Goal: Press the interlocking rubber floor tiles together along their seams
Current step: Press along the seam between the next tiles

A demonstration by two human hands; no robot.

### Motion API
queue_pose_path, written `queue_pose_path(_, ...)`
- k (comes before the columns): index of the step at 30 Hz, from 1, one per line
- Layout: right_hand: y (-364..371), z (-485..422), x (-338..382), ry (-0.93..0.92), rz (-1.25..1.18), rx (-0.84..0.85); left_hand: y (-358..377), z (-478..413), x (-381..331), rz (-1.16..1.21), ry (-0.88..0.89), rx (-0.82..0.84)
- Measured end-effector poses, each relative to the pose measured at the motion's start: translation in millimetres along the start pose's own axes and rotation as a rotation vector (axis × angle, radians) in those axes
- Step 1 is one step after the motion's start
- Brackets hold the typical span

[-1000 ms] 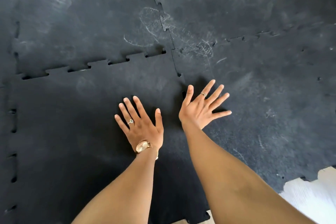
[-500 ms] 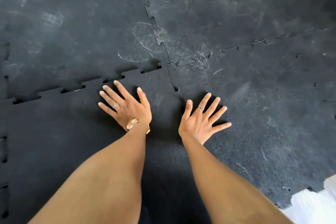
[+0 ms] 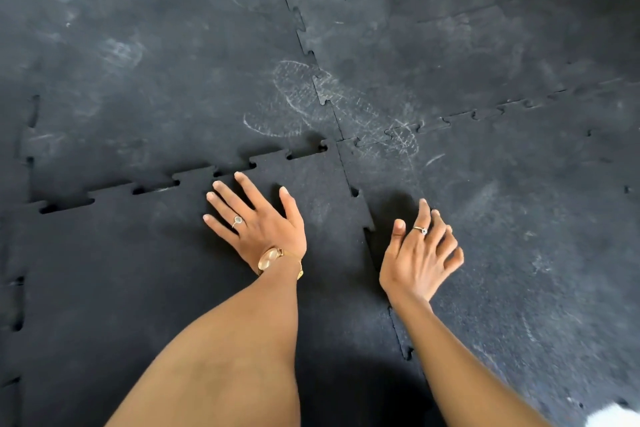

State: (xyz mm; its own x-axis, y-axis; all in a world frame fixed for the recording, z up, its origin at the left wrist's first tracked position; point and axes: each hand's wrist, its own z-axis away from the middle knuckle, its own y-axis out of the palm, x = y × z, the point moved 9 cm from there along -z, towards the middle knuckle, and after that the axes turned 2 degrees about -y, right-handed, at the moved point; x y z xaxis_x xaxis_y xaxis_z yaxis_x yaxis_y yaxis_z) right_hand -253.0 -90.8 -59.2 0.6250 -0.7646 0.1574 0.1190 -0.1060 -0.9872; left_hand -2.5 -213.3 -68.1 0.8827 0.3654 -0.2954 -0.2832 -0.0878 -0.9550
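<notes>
Black interlocking rubber tiles cover the floor. My left hand (image 3: 258, 218) lies flat, fingers spread, on the near left tile (image 3: 138, 288), its fingertips just short of the gapped toothed seam (image 3: 194, 175) with the far left tile (image 3: 156, 80). That seam shows open dark slots. My right hand (image 3: 420, 253) hovers slightly blurred over the near right tile (image 3: 519, 236), fingers loosely curled and empty, just right of the vertical seam (image 3: 367, 229). Both hands hold nothing.
The far right tile (image 3: 433, 28) joins at a four-way corner (image 3: 341, 140), where dusty shoe prints (image 3: 298, 97) mark the rubber. More gapped teeth run down the left edge (image 3: 17, 305). A white patch (image 3: 616, 418) shows at the bottom right corner.
My left hand has moved forward from beside the right hand up to the horizontal seam. My right hand has lifted from flat with spread fingers to a loose curl.
</notes>
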Motion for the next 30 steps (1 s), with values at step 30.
queue_pose_path(30,21,-86,103,0.188,-0.217,0.042,-3,0,1,-0.070,-0.033,0.025)
